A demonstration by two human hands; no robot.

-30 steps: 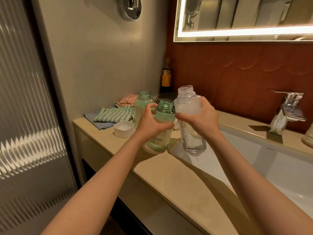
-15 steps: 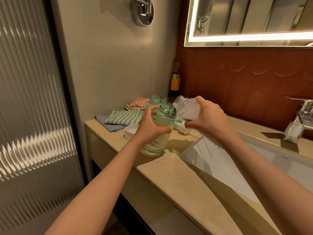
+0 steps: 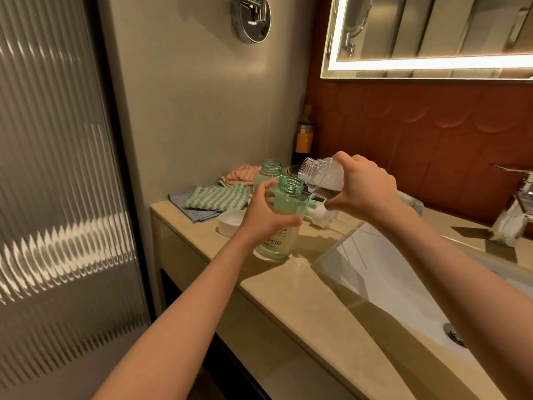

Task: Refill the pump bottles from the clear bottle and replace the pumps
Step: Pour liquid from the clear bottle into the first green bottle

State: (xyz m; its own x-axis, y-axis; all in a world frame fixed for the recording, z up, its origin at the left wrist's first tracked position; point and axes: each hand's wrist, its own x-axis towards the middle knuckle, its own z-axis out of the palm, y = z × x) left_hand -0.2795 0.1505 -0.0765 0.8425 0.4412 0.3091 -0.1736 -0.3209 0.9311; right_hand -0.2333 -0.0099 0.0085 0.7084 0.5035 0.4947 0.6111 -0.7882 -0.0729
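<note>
- Nearest, two bare forearms reach forward over a beige stone bench (image 3: 288, 301). A white sink (image 3: 389, 284) is set into it at the right, and a ribbed glass door (image 3: 57, 168) stands at the left.
- We count two green pump bottles, both open-necked. The near pump bottle (image 3: 290, 204) stands upright on the bench by the sink's left corner. The left hand (image 3: 264, 217) is wrapped round its shoulder, thumb up by the neck.
- The one clear bottle (image 3: 318, 176) is held off the bench by the right hand (image 3: 364, 187), fingers curled over its body and thumb beneath. It is tilted nearly level, its mouth pointing left, just above and beside the near pump bottle's mouth. We cannot tell whether liquid is passing.
- Below the clear bottle a white pump (image 3: 318, 216) lies on the bench; we cannot count how many lie there. One white cap (image 3: 230, 222) sits just left of the left hand.
- The far pump bottle (image 3: 269, 171) stands just behind the near one.
- Three cloths lie by the wall: a striped green cloth (image 3: 216, 197), a blue cloth (image 3: 184, 204) under it, and a pink cloth (image 3: 243, 174) behind.
- Farthest are one dark bottle (image 3: 305, 137) in the corner, a tap (image 3: 516, 206) at the right, and a lit mirror (image 3: 432, 30) above red-brown tiles.
</note>
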